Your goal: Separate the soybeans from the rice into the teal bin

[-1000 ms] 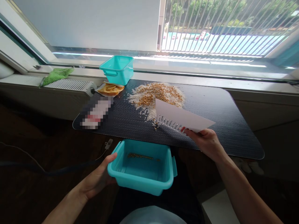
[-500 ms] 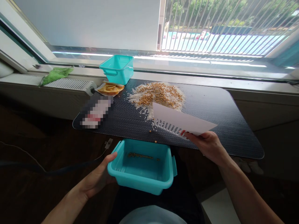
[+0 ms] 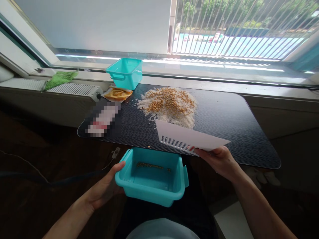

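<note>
My left hand (image 3: 104,192) grips the left wall of a teal tub (image 3: 152,195) held below the near edge of the black ribbed mat (image 3: 224,116). Several yellow beans (image 3: 152,165) lie along the tub's floor. My right hand (image 3: 219,160) is closed on a white slotted scraper (image 3: 189,139), which stands on its long edge on the mat near the front edge, just above the tub. Behind the scraper lies a heap of white rice mixed with yellow beans (image 3: 169,103). One loose bean (image 3: 149,146) sits at the mat's front edge.
A second teal tub (image 3: 125,73) stands at the mat's back left, beside an orange cloth (image 3: 117,94). A blurred packet (image 3: 103,119) lies on the mat's left part. A green cloth (image 3: 59,79) rests on the radiator (image 3: 72,89) by the window sill.
My right hand has drawn the scraper toward me, from the heap's near side to the mat's front edge. A few beans rolled ahead of it toward the tub. The left hand and tub stayed put.
</note>
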Demonstrator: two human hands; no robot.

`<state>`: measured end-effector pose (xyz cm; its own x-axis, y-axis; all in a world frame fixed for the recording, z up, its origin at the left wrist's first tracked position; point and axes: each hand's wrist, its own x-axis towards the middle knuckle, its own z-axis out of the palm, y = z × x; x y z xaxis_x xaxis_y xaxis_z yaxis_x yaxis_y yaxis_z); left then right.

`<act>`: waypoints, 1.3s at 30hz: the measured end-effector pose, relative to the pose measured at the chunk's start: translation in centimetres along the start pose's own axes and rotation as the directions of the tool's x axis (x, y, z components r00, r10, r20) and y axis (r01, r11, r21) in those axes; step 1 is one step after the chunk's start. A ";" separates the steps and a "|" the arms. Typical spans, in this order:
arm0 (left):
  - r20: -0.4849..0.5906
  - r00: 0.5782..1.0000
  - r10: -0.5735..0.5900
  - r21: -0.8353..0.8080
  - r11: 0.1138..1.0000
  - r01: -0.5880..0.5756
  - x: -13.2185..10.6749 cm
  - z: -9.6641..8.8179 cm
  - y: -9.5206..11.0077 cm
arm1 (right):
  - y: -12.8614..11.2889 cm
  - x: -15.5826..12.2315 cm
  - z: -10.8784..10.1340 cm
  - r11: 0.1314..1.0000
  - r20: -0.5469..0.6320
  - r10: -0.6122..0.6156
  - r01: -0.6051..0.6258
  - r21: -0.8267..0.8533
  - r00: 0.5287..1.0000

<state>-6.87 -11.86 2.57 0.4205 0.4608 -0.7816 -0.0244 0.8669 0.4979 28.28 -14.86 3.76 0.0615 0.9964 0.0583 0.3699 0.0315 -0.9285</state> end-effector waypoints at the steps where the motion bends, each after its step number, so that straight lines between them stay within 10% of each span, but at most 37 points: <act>1: -0.002 1.000 -0.003 0.001 1.000 0.003 0.0 0.0 0.0 | -0.2 0.5 0.4 1.000 0.002 -0.008 0.008 -0.002 1.000; 11: -0.034 0.999 0.015 -0.009 1.000 -0.015 -0.2 -0.4 -0.3 | -0.2 4.2 0.4 0.994 -0.317 0.051 -0.079 -0.077 0.947; 39: 0.012 1.000 0.005 -0.013 1.000 -0.005 0.0 -0.5 -0.2 | -0.5 4.0 1.1 0.999 -0.161 0.021 -0.026 -0.024 0.987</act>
<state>-7.29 -11.93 2.33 0.4309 0.4630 -0.7746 -0.0386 0.8670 0.4968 27.30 -10.84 4.00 0.2181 0.9711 0.0968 0.3906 0.0040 -0.9205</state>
